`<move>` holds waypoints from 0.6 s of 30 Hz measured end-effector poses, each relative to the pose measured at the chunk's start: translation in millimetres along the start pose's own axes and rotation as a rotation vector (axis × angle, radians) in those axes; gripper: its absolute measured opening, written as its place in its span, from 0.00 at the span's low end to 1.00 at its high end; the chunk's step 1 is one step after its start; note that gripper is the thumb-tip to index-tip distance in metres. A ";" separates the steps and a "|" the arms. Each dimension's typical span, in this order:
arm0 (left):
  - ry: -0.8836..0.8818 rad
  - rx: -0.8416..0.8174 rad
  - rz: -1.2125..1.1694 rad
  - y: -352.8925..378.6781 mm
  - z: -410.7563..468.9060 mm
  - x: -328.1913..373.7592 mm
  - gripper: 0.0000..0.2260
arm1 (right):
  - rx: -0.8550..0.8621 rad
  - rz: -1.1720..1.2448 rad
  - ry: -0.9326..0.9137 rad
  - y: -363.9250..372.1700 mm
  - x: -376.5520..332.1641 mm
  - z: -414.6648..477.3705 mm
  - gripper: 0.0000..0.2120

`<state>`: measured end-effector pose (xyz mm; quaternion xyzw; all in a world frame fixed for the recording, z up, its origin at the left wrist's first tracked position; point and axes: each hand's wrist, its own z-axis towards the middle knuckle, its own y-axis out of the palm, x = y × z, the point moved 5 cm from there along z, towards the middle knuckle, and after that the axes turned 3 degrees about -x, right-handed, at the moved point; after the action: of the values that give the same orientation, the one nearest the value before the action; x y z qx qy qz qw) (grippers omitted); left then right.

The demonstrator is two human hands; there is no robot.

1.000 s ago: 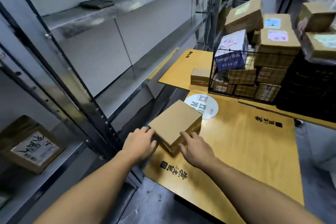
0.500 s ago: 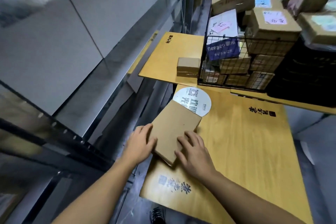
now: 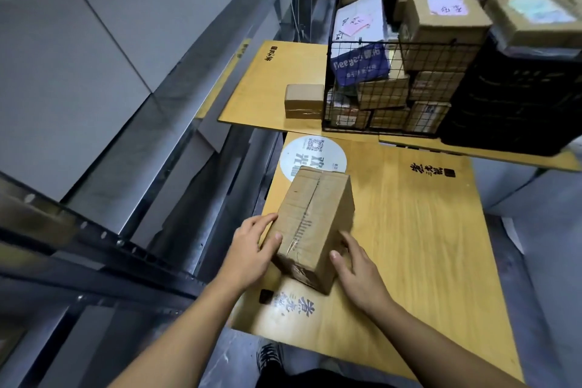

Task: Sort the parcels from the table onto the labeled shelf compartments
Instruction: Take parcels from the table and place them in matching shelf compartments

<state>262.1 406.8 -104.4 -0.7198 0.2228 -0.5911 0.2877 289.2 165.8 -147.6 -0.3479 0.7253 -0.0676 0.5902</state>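
The box (image 3: 315,224), flat before, is now tipped up on the worktop (image 3: 425,230), between the left hand (image 3: 248,255) and the right hand (image 3: 362,274), both grasping its sides.

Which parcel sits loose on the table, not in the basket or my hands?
The small brown box on the far table, just left of the wire basket; it stands alone, unlike the taped parcel you're holding.

Single head-worn wide-angle view, steeply down and forward, close above the table (image 3: 425,230), shelving (image 3: 141,151) at left.
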 end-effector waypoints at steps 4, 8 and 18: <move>-0.015 -0.053 -0.107 26.0 -12.2 13.8 0.22 | 0.053 0.118 0.061 -18.0 4.0 -0.4 0.26; -0.015 -0.051 -0.136 48.2 -20.8 25.3 0.22 | 0.122 0.317 -0.015 -28.5 -11.6 -4.8 0.29; 0.046 -0.021 -0.197 58.7 -36.0 33.6 0.20 | 0.064 0.352 -0.030 -55.8 16.1 -23.9 0.23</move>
<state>234.8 336.0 -115.1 -0.7274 0.1635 -0.6307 0.2154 290.4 107.1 -125.1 -0.1975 0.7635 0.0191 0.6145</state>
